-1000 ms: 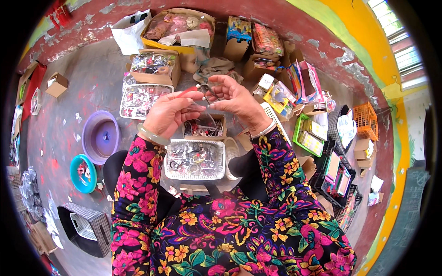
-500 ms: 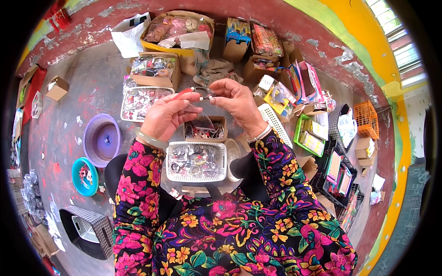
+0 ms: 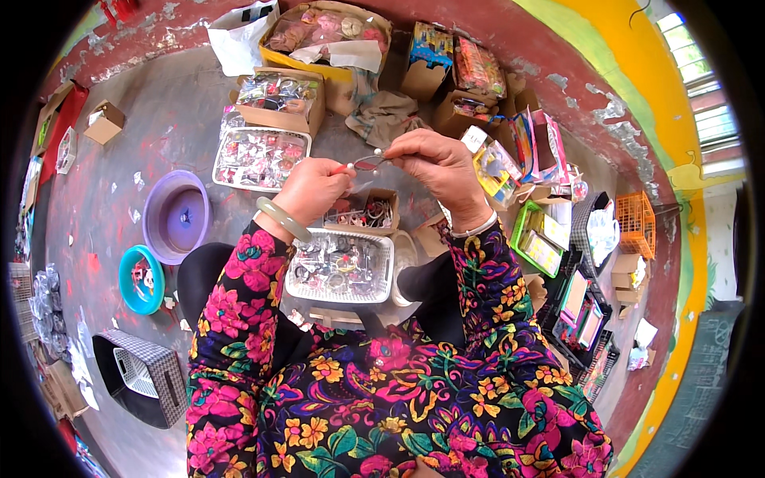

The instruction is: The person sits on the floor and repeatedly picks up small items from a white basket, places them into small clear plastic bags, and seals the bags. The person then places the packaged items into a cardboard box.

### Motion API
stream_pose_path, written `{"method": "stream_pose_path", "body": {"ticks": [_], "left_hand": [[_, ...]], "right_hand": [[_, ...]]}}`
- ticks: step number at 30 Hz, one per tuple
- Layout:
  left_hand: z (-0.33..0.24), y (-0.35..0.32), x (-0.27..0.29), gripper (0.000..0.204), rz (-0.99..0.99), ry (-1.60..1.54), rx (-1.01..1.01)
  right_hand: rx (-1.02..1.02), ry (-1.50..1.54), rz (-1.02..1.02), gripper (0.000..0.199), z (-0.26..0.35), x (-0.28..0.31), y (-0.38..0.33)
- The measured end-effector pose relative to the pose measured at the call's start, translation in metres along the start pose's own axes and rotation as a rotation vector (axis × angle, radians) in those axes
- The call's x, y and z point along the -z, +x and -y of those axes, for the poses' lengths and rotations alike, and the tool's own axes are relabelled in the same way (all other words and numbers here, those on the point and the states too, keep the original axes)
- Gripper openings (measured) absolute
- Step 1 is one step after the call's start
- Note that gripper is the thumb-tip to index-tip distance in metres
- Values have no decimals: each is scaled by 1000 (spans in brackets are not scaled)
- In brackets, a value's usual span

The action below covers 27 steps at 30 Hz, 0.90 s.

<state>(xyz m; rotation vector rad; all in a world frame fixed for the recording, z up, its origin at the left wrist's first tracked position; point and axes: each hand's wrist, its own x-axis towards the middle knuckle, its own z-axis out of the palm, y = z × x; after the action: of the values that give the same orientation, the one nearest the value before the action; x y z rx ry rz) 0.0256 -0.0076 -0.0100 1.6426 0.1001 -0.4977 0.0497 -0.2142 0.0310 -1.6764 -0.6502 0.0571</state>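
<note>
A thin dark hair tie [image 3: 368, 163] with small white beads is stretched between my two hands above the baskets. My left hand [image 3: 313, 190], with a pale bangle at the wrist, is closed and pinches its left end. A small red piece [image 3: 343, 169] shows at those fingertips; its kind is unclear. The thumb and forefinger of my right hand [image 3: 440, 166] pinch the other end. Below the hands stands a white basket [image 3: 387, 275] of small bagged accessories. Behind it is a cardboard box [image 3: 389, 209] with more hair ties, partly covered by my left hand.
Another white basket [image 3: 217, 171] of packaged pieces stands farther left, before a filled carton [image 3: 307, 119]. A purple basin [image 3: 159, 209] and a turquoise basin [image 3: 126, 288] sit on the floor at left. At right are a green basket [image 3: 522, 231] and an orange crate [image 3: 649, 227].
My view has shifted slightly. Both hands have turned, and the hair tie is now drawn out between them. The clear bag seen below my left fingers is now mostly hidden.
</note>
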Motion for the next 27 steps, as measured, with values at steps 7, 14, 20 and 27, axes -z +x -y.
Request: {"method": "stream_pose_path", "body": {"ticks": [7, 14, 20, 27], "left_hand": [[10, 6, -3, 20, 10, 270, -125], [-1, -2, -10, 23, 29, 563, -340], [-3, -3, -10, 26, 77, 562, -356], [7, 2, -9, 31, 101, 424, -373]], "right_hand": [[115, -309, 122, 17, -5, -1, -1], [173, -428, 210, 14, -11, -5, -5], [178, -444, 204, 12, -6, -14, -4], [246, -402, 203, 18, -10, -14, -2]]}}
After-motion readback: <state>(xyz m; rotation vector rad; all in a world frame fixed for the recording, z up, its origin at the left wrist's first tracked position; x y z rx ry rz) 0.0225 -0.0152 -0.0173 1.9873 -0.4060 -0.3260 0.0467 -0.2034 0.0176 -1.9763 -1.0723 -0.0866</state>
